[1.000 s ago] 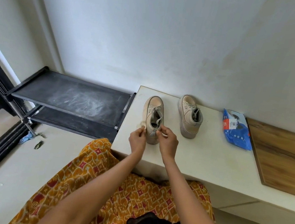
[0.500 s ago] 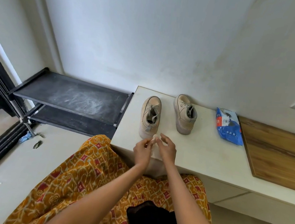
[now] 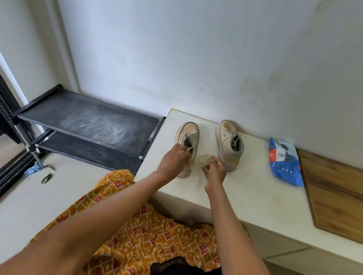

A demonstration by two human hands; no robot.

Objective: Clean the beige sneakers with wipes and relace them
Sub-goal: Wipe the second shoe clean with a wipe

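White counter [image 3: 248, 198]: two sneakers [image 3: 187, 135], one wipe [image 3: 203, 159], one wipes pack [image 3: 286, 161].

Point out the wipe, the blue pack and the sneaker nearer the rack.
wipe [image 3: 203, 159], head view, its crumpled middle
blue pack [image 3: 286, 170], head view, plain blue lower part
left sneaker [image 3: 190, 129], head view, toe cap

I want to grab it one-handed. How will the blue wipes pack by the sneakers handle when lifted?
The blue wipes pack looks like soft film, wrinkled and lying flat on the white bench, so it will probably sag and flex rather than hold its shape. Glossy plastic may slip a little. It seems unlikely to roll or tip.
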